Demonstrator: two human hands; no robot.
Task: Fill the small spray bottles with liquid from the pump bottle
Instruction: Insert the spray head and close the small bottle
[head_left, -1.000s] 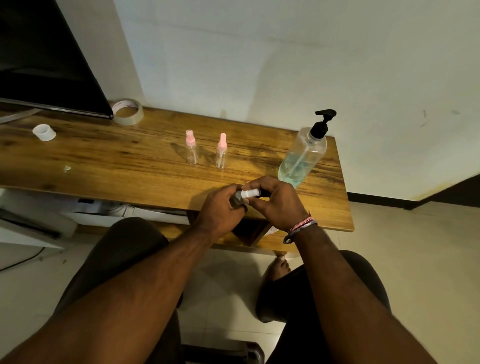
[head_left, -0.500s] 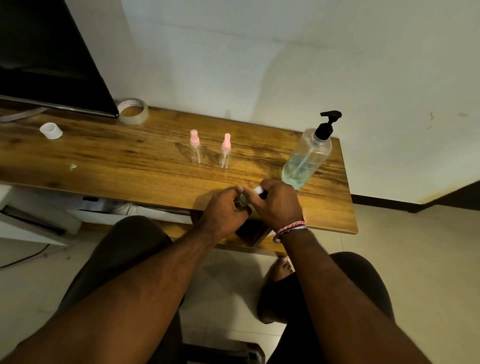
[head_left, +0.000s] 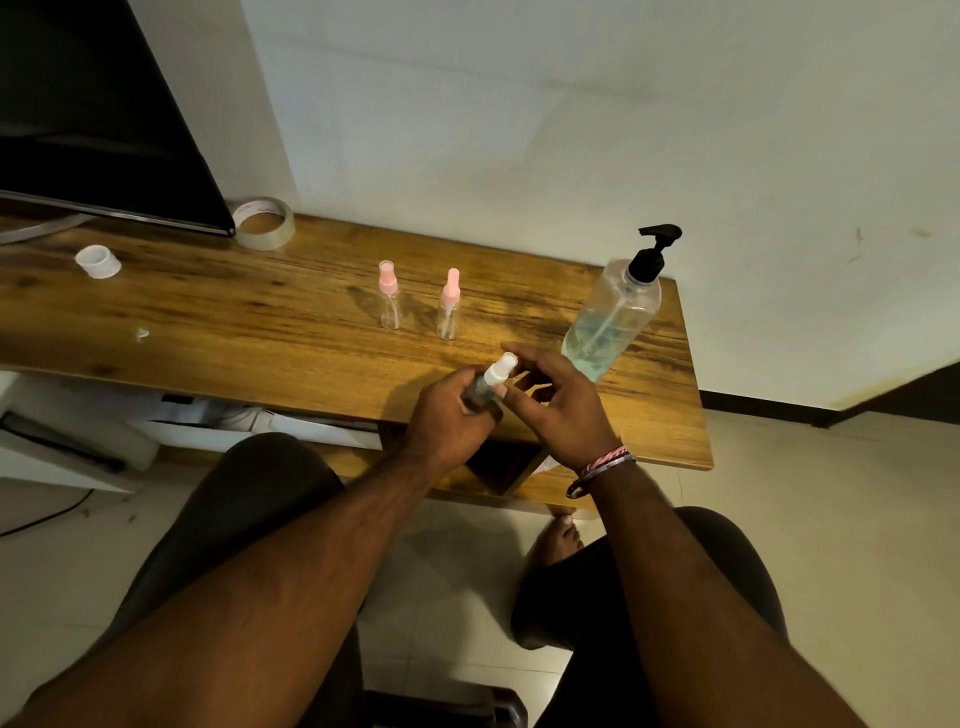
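My left hand (head_left: 453, 415) grips a small spray bottle with a white top (head_left: 493, 375), tilted toward the right, over the near edge of the wooden table (head_left: 234, 322). My right hand (head_left: 558, 402) is beside the white top with its fingers spread and loosely bent, no longer around it. Two small clear spray bottles with pink tops (head_left: 389, 296) (head_left: 449, 305) stand upright at the middle of the table. The big clear pump bottle (head_left: 615, 317) with a black pump and pale blue liquid stands to the right, just beyond my right hand.
A tape roll (head_left: 264, 223) and a small white ring (head_left: 97, 261) lie at the back left, by the dark screen (head_left: 93, 119). The table's right edge is close to the pump bottle. My knees and a foot are below the table edge.
My right hand has let go of the white top and opened beside it. The bottle in my left hand has tipped more upright, its top now showing.
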